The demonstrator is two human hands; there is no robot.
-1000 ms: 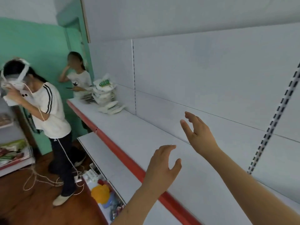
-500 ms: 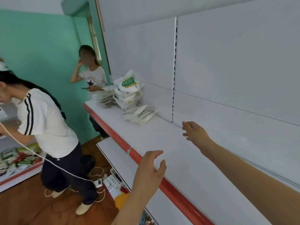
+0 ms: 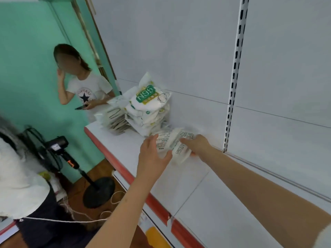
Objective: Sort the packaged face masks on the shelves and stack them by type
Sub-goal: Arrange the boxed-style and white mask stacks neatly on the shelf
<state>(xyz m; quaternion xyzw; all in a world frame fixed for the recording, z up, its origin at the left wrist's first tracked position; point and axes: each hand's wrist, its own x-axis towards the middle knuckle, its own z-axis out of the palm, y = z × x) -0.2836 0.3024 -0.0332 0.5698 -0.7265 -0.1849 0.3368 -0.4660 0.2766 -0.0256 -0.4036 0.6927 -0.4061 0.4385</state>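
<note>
The right hand (image 3: pixel 196 145) is gripping a printed mask packet (image 3: pixel 176 145) low on the shelf (image 3: pixel 206 197) beside the N95 stack (image 3: pixel 150 111) — the left hand (image 3: pixel 152 158), fingers spread, is touching it — probably light, slippery film, best pinched at an edge.

White metal shelf w/ red front edge (image 3: pixel 125 151) carries two stacks at its far left end: white plastic N95 mask packs (image 3: pixel 148 108) by the back panel, flat printed packs (image 3: pixel 114 119) just left of them. Loose white printed mask packs (image 3: pixel 175 145) lie just right of the N95 stack, betw. left hand (image 3: pixel 152 158) & right hand (image 3: pixel 197 145). Black pedestal fan (image 3: pixel 71 161) on floor, left of shelf.
</note>
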